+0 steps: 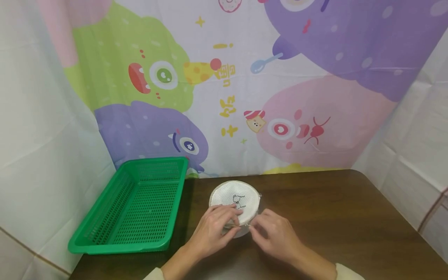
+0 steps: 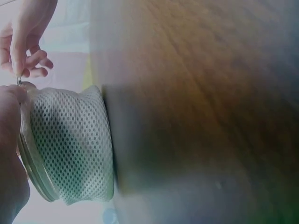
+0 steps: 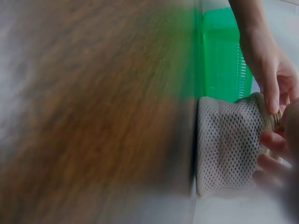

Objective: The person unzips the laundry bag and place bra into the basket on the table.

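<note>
With a metal pull (image 2: 19, 80) pinched by the right hand (image 1: 274, 233) and the edge (image 1: 258, 213) by the left hand (image 1: 214, 225), the white mesh bag (image 1: 225, 194) on the table (image 1: 332, 206) could be snagged if slack cloth is drawn under the pull.

The left hand (image 2: 10, 149) holds the edge of a pale mesh bag (image 2: 72, 144); just beside it, the right hand (image 2: 25, 42) pinches a zip pull (image 2: 19, 80). Below both hands lies a brown table (image 2: 196, 102) (mostly blurred).
</note>
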### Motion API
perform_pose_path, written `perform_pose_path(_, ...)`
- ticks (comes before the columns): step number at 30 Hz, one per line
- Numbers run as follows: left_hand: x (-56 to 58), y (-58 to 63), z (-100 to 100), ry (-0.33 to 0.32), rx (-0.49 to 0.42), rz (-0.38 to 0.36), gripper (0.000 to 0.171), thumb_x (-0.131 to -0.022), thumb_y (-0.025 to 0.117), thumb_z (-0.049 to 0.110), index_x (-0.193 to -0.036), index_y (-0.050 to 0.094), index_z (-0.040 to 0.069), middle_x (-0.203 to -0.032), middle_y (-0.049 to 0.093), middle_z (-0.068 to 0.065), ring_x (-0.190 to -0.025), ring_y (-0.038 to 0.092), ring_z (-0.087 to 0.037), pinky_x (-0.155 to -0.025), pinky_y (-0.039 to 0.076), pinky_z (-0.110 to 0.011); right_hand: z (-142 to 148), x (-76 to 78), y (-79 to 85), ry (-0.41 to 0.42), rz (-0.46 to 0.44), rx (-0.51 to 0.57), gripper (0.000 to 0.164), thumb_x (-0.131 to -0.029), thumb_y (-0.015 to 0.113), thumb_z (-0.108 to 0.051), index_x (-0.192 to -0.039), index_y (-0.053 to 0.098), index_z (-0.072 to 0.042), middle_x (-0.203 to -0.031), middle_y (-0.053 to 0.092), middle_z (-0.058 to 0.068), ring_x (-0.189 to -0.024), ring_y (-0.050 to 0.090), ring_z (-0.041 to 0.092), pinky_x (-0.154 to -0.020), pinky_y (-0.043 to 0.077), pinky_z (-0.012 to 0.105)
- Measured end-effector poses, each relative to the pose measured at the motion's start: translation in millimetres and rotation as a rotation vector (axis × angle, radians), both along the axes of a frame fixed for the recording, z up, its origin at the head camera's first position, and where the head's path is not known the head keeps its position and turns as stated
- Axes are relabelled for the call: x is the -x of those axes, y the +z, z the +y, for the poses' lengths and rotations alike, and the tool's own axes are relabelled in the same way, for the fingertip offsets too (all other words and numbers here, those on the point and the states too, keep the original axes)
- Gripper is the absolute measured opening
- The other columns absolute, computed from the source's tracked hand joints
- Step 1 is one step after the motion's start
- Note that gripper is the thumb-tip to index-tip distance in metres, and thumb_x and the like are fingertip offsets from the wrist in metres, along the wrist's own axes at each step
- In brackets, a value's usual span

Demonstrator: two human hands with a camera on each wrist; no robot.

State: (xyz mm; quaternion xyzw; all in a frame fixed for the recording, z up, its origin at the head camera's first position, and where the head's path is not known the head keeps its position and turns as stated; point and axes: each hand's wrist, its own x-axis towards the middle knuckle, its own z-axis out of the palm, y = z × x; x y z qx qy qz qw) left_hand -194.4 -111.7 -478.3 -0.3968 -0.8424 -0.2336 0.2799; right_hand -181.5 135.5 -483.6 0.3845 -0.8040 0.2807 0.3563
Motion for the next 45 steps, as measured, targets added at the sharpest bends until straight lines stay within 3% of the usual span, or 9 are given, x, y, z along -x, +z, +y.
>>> perform_pose_path(11, -2.1, 2.1, 2.2, 0.001, 0.004, -0.005, 0.026, -0.091, 0.094, 0.02, -0.098, 0.07, 0.023, -0.128, 0.086, 0.005, -0.133, 0.079, -0.02, -0.108, 0.062, -0.045, -3.9, -0.3, -2.8, -0.003, -0.023, -0.011, 0.025, -0.08, 0.087, -0.006, -0.089, 0.071, -0.022, -0.077, 0.069, -0.014, -0.075, 0.056, -0.003, -0.063, 0.044, 0.009)
perform_pose_path(20, -2.9, 0.7, -2.0, 0.003, 0.006, 0.05, 0.03, -0.086, 0.095, 0.016, -0.096, 0.067, 0.022, -0.125, 0.086, 0.004, -0.13, 0.08, -0.021, -0.104, 0.063, -0.045, 0.9, 0.6, -4.1, -0.018, -0.017, -0.014, 0.024, -0.08, 0.09, -0.008, -0.091, 0.073, -0.022, -0.078, 0.072, -0.015, -0.075, 0.058, -0.002, -0.064, 0.045, 0.009)
perform_pose_path(30, -2.5, 1.0, -3.5, 0.006, -0.003, 0.002, 0.026, -0.089, 0.093, 0.016, -0.097, 0.069, 0.022, -0.127, 0.086, 0.005, -0.132, 0.079, -0.02, -0.107, 0.062, -0.044, -1.5, 0.6, -2.0, 0.003, -0.001, 0.002, 0.025, -0.079, 0.088, -0.005, -0.09, 0.073, -0.022, -0.078, 0.071, -0.014, -0.075, 0.058, -0.001, -0.064, 0.045, 0.009)
perform_pose_path(45, -1.9, -0.6, -0.2, 0.0, 0.0, 0.038, 0.031, -0.086, 0.095, 0.014, -0.096, 0.067, 0.021, -0.125, 0.086, 0.003, -0.129, 0.08, -0.022, -0.103, 0.063, -0.044, -4.4, -1.0, -3.4, 0.001, -0.003, -0.005, 0.026, -0.079, 0.089, -0.006, -0.089, 0.072, -0.022, -0.078, 0.07, -0.014, -0.075, 0.058, -0.001, -0.064, 0.046, 0.01)
